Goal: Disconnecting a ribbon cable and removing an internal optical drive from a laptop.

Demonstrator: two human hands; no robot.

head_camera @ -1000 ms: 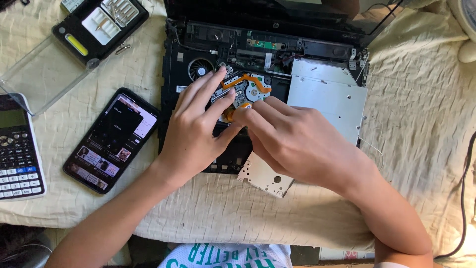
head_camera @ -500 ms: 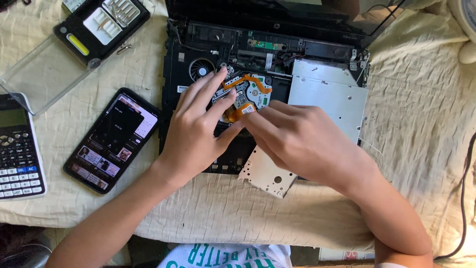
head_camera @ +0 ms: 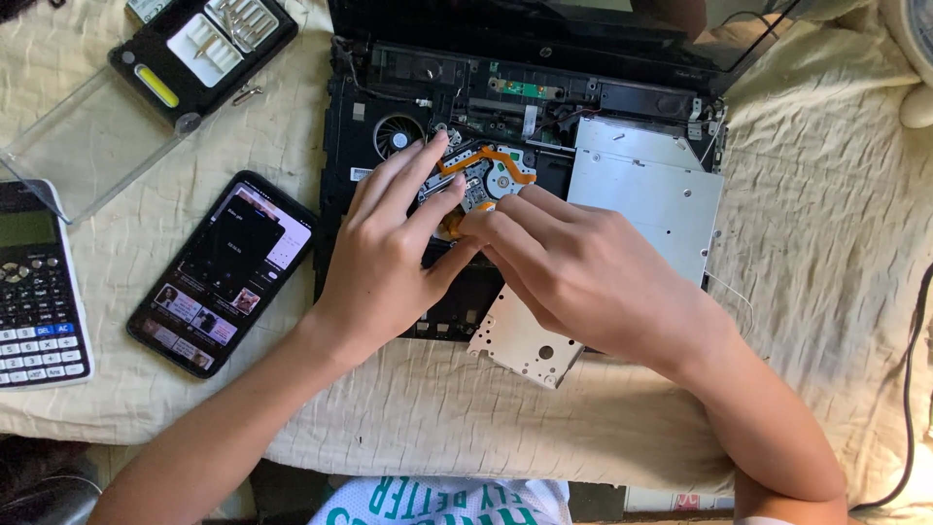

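Over the opened laptop: I see both my hands meeting at the middle of the laptop chassis (head_camera: 350, 185), which lies on a cream cloth (head_camera: 826, 292).
Left hand: my left hand (head_camera: 389, 262) lies flat, fingers spread and unclenched, fingertips resting on the orange flex cable assembly (head_camera: 491, 167) and the metal part under it; it closes on nothing.
Right hand: my right hand (head_camera: 583, 272) comes in from the right, fingers bunched at the near edge of that assembly. Whether they pinch something small, I cannot tell; the fingertips hide one another.
Where the part is: the assembly sits just right of the cooling fan (head_camera: 395, 136) and just left of the silver optical drive (head_camera: 651, 190).
Doing it well: I judge the work wants a light touch: steady the metal part with the left fingertips, move only the right fingertips, and avoid creasing the orange ribbon.
Near edge: a perforated metal bracket (head_camera: 525, 345) pokes out from under my right hand, half off the chassis.
Left of the scene: a phone (head_camera: 225, 272) with its screen lit, a calculator (head_camera: 34, 292) cut off by the edge, and a bit case (head_camera: 204, 44) with its clear lid (head_camera: 87, 146) open.
Hidden: the chassis under both palms, the ribbon's near end, any screw or connector beneath the fingers.
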